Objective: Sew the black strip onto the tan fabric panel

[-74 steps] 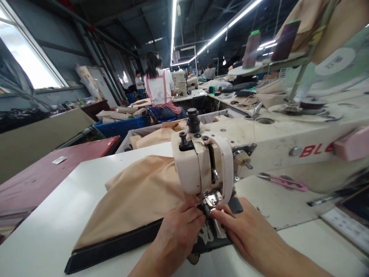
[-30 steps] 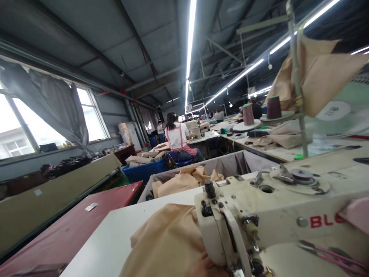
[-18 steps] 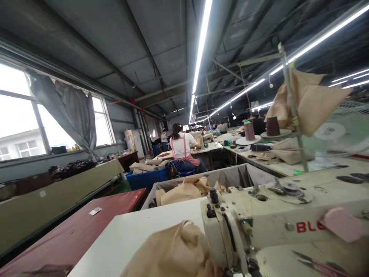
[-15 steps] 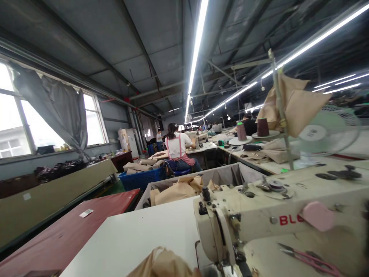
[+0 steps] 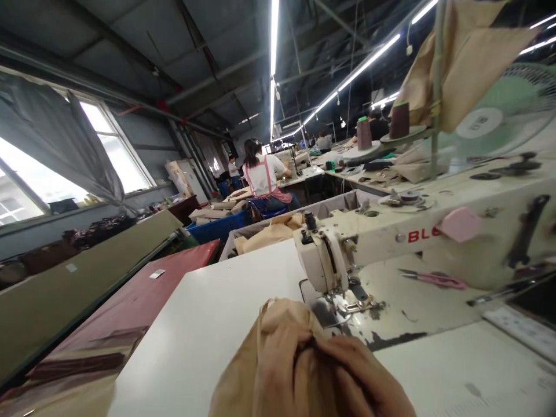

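Note:
Both my hands are at the bottom middle, in front of the sewing machine point(image 5: 373, 243). A bunched piece of tan fabric point(image 5: 237, 370) is gripped between them. My left hand point(image 5: 280, 365) has its fingers closed on the cloth. From the other side, my right hand point(image 5: 367, 373) pinches the same piece, and a dark fold shows where the fingertips meet. The cloth sits just left of and before the presser foot point(image 5: 358, 306), on the near side of the white table point(image 5: 200, 313). Pink-handled scissors point(image 5: 438, 280) lie on the machine bed.
Behind the machine stands a grey fabric-lined bin point(image 5: 339, 204) of tan pieces. A red-covered table point(image 5: 174, 278) is at left, with layered cloth point(image 5: 82, 370) nearer. Thread cones point(image 5: 364, 134) and a fan point(image 5: 490, 121) stand at right. A person point(image 5: 263, 174) sits sewing ahead.
The view has tilted downward, so the machine bed and both hands now show. Earlier, only the top of the tan fabric was visible at the bottom edge.

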A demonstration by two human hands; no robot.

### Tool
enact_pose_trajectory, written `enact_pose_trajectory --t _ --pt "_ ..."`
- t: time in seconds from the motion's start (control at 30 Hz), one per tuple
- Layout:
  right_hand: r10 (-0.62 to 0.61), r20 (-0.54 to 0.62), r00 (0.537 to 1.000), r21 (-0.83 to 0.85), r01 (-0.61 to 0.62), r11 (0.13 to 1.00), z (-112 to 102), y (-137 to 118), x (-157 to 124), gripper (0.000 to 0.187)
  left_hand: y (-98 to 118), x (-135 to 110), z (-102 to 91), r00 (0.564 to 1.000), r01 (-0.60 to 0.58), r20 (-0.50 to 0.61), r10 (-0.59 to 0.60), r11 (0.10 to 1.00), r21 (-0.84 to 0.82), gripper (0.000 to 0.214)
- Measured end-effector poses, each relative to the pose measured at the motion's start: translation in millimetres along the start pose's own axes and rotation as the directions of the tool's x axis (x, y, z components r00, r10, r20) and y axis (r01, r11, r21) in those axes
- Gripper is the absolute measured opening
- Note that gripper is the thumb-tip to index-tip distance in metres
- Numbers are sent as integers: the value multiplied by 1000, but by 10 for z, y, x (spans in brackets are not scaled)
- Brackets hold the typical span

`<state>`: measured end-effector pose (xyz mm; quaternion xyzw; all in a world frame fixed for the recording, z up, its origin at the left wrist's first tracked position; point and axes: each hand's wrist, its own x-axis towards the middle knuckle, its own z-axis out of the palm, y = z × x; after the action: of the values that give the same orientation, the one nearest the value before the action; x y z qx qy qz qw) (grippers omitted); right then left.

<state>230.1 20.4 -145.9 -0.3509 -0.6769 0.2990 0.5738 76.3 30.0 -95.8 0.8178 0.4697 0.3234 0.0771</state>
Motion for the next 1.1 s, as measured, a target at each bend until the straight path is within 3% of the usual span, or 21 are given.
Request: enact_pose_trajectory --t 0.1,0.2,0.3,0.4,0.47,0.53,0.6,0.7,0.77,0.83,0.9,0.93,0.97,1.03,1.07,1.1 --pt "227 194 954 20 -236 972 -227 -116 141 19 39 51 -169 965 183 222 -140 965 -186 13" --pt "353 291 889 9 -372 928 -317 -177 246 26 86 122 -283 837 459 488 -248 804 -379 18" --pt "368 297 881 -26 -378 926 -303 -154 276 26 102 160 -275 809 518 543 -226 711 -476 22" --pt "355 278 893 -78 -347 934 -315 -171 243 27 60 149 -253 812 499 550 -196 722 -479 18" --pt "252 253 934 -122 -228 966 -375 -275 222 26 20 152 -319 889 357 438 -135 804 -477 15" --pt "48 213 976 -197 -5 980 -455 -448 242 25 3 193 -474 960 150 280 -19 878 -455 18" --pt "-165 185 969 -328 220 919 -510 -636 329 29 26 276 -672 975 31 209 78 880 -474 19" --pt "-343 266 901 -471 432 769 -461 -810 540 28 131 395 -896 959 123 279 41 828 -547 7" --pt "-361 334 871 -472 486 735 -345 -834 655 26 216 397 -955 955 194 291 -54 857 -477 5" --pt "-259 306 916 -403 371 837 -197 -832 704 29 285 316 -985 967 183 226 -116 935 -303 13" --pt "-22 279 960 -130 60 990 -39 -849 679 28 328 189 -1048 978 150 165 -127 980 -133 19" --pt "103 327 940 98 -142 985 38 -870 645 28 342 127 -1103 976 160 164 -145 983 -85 22" --pt "188 420 888 322 -339 884 110 -894 600 29 354 74 -1172 966 189 192 -176 980 -55 26" --pt "188 606 773 578 -590 564 227 -930 492 31 376 4 -1320 920 262 303 -250 965 2 37" --pt "159 645 748 615 -631 473 269 -930 437 32 385 -14 -1374 893 287 355 -277 958 26 40" --pt "150 643 751 623 -627 468 296 -911 383 33 389 -25 -1400 874 301 388 -292 953 38 41"
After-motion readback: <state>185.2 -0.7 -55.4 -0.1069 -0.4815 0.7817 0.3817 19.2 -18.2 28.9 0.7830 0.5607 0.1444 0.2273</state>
